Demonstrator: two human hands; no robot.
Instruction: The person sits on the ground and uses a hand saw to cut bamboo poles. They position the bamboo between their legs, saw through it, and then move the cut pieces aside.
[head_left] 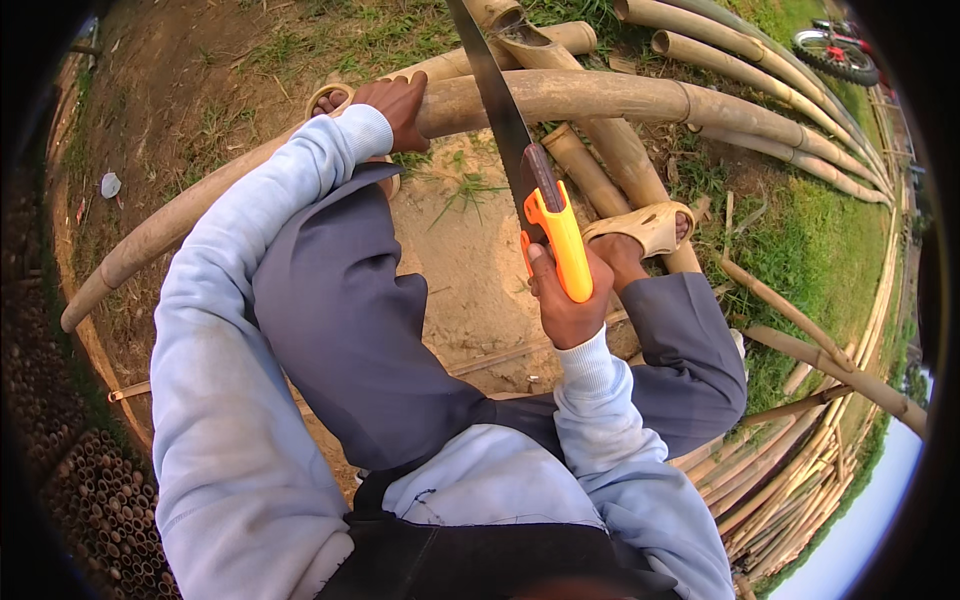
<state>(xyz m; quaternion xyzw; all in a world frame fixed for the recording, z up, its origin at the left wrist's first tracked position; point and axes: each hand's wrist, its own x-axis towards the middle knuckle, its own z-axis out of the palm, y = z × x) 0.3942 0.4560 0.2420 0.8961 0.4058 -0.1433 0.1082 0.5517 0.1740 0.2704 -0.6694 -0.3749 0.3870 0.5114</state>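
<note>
My right hand (pixel 573 298) is wrapped round the orange-and-yellow handle of a handsaw (pixel 505 115). Its long dark blade points away from me and crosses a thick bamboo pole (pixel 620 95). Whether the teeth touch the pole or hang just above it, I cannot tell. Left of the blade, my left hand (pixel 398 108) grips the same pole, fingers over its top. The pole runs crosswise in front of me, over another bamboo pole (pixel 630 165) that slants beneath it. My right foot, in a tan sandal (pixel 640 230), rests on that lower pole; my left foot's sandal (pixel 335 97) shows beside my left hand.
A short bamboo piece (pixel 585 170) lies beside the slanting pole. Pale sawdust (pixel 450 290) covers the ground between my legs. Long bamboo poles (pixel 760 50) extend at the far right, with a motorcycle wheel (pixel 838 55) beyond. Stacked bamboo ends (pixel 110 510) fill the lower left.
</note>
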